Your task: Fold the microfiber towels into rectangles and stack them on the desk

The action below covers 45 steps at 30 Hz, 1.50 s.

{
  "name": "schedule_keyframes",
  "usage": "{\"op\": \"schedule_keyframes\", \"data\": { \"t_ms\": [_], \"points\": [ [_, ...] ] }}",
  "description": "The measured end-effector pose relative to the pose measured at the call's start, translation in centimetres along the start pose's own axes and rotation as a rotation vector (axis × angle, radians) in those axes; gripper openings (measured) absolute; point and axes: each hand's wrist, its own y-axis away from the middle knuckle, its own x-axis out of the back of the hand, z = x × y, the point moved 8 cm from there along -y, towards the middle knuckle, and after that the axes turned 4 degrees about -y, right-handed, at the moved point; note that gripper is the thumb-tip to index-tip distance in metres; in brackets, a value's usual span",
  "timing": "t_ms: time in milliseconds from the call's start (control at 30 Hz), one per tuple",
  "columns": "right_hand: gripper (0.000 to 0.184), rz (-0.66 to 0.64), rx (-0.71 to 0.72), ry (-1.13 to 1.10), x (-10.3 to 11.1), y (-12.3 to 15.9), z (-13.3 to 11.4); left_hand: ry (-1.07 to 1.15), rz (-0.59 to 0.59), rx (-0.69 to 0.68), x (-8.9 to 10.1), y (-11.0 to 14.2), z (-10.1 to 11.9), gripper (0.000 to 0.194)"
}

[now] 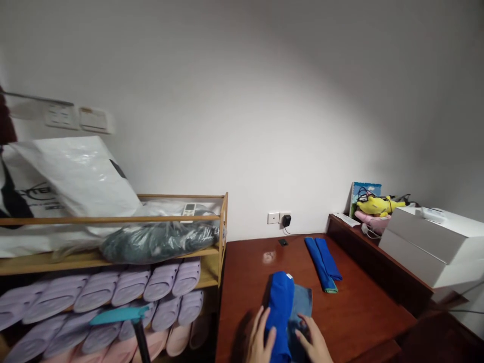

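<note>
A folded bright blue cloth (282,295) with a small white tag at its top lies on the reddish-brown desk. Along its right side is a faded blue, denim-like cloth (303,301), partly overlapped by it. My left hand (260,335) rests at the left edge of the bright blue cloth, fingers apart. Over the lower part of the denim-like cloth, my right hand (313,340) has its fingers bent and spread. Farther back on the desk lies another blue cloth (324,264), folded into two long strips with a green edge at one end.
To the left stands a wooden rack (223,237) with purple slippers (130,287) and bagged items. A turquoise-headed tool (121,315) stands before it. White boxes (423,247) and a yellow plush toy (378,205) sit on the raised right ledge. A black plug (286,220) is in the wall socket.
</note>
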Motion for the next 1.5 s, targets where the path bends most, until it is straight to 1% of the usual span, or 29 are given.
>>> {"op": "schedule_keyframes", "data": {
  "t_ms": [33,67,100,133,167,200,233,300,400,433,467,533,600,633,700,733,800,867,900,967,1000,1067,1100,1167,1233,1333,1400,1433,1500],
  "points": [
    [0.056,0.027,-0.040,0.141,-0.6,-0.2,0.7,0.004,-0.082,-0.022,-0.8,0.4,1.6,0.057],
    [0.054,0.025,-0.066,0.279,-1.6,-0.3,1.2,0.004,-0.190,-0.044,-1.9,0.9,3.2,0.066],
    [0.053,0.011,-0.080,0.389,-2.7,-0.3,1.5,-0.010,-0.269,-0.045,-2.6,1.4,4.4,0.071],
    [0.051,-0.003,-0.085,0.464,-3.8,-0.1,1.7,-0.017,-0.320,-0.039,-3.0,1.7,5.2,0.074],
    [0.049,-0.015,-0.081,0.510,-4.6,0.1,1.7,-0.014,-0.350,-0.022,-3.2,1.8,5.5,0.075],
    [0.050,-0.028,-0.075,0.541,-5.1,0.3,1.6,0.009,-0.347,0.006,-2.9,1.7,5.4,0.075],
    [0.052,-0.040,-0.078,0.568,-5.3,0.5,1.5,0.060,-0.324,0.048,-2.3,1.5,4.8,0.073],
    [0.054,-0.043,-0.107,0.614,-4.7,0.8,1.1,0.250,-0.283,0.174,-0.9,1.1,2.5,0.066],
    [0.048,0.056,-0.170,0.585,-3.2,0.7,-0.5,0.614,-0.240,0.379,1.1,1.1,-2.1,0.055],
    [0.051,0.081,-0.188,0.539,-3.3,0.7,-1.2,0.692,-0.220,0.418,1.7,1.2,-3.4,0.053],
    [0.057,0.091,-0.201,0.495,-3.9,0.7,-1.8,0.729,-0.184,0.438,2.4,1.4,-4.8,0.051],
    [0.067,0.093,-0.208,0.470,-5.8,0.9,-3.1,0.671,-0.080,0.442,4.0,1.9,-7.1,0.048],
    [0.075,0.107,-0.192,0.529,-7.5,1.2,-4.0,0.497,0.013,0.403,5.6,2.8,-8.6,0.047],
    [0.079,0.122,-0.183,0.566,-7.9,1.4,-4.2,0.391,0.034,0.369,6.1,3.2,-8.9,0.048],
    [0.085,0.146,-0.177,0.611,-7.7,1.8,-3.9,0.153,0.007,0.281,6.7,4.1,-8.5,0.051],
    [0.086,0.151,-0.180,0.620,-7.1,1.9,-3.5,0.019,-0.022,0.237,6.7,4.5,-7.9,0.052],
    [0.086,0.157,-0.188,0.612,-5.1,2.0,-2.0,-0.257,-0.088,0.166,6.3,5.1,-6.3,0.055],
    [0.083,0.145,-0.176,0.526,-2.6,1.9,-0.2,-0.448,-0.144,0.112,5.4,5.4,-4.2,0.059],
    [0.080,0.138,-0.164,0.431,-1.4,1.8,0.8,-0.489,-0.172,0.094,4.7,5.5,-3.2,0.061],
    [0.071,0.137,-0.154,0.211,1.3,1.4,2.8,-0.495,-0.231,0.087,3.1,5.4,-1.8,0.062],
    [0.066,0.147,-0.161,0.125,2.8,1.1,3.7,-0.488,-0.247,0.098,2.4,5.4,-1.4,0.062],
    [0.060,0.175,-0.176,0.048,6.1,0.4,4.9,-0.478,-0.260,0.117,1.2,5.4,-1.3,0.062],
    [0.059,0.191,-0.167,0.044,8.0,-0.1,5.1,-0.472,-0.263,0.112,0.8,5.4,-1.4,0.061],
    [0.059,0.243,-0.118,0.067,12.1,-1.6,4.5,-0.448,-0.261,0.078,0.2,5.4,-1.7,0.058],
    [0.056,0.321,-0.069,0.121,16.6,-3.6,3.1,-0.420,-0.265,0.048,0.0,5.5,-2.1,0.055],
    [0.055,0.429,-0.061,0.234,22.5,-7.3,1.1,-0.407,-0.261,0.049,0.3,5.4,-2.5,0.051],
    [0.058,0.500,-0.070,0.300,25.3,-9.6,0.2,-0.408,-0.260,0.061,0.5,5.2,-2.6,0.050],
    [0.060,0.537,-0.078,0.335,26.2,-10.5,-0.1,-0.408,-0.263,0.064,0.6,5.1,-2.7,0.050],
    [0.062,0.590,-0.093,0.402,27.0,-11.8,0.0,-0.402,-0.271,0.064,0.4,5.0,-2.9,0.050]
  ]
}}
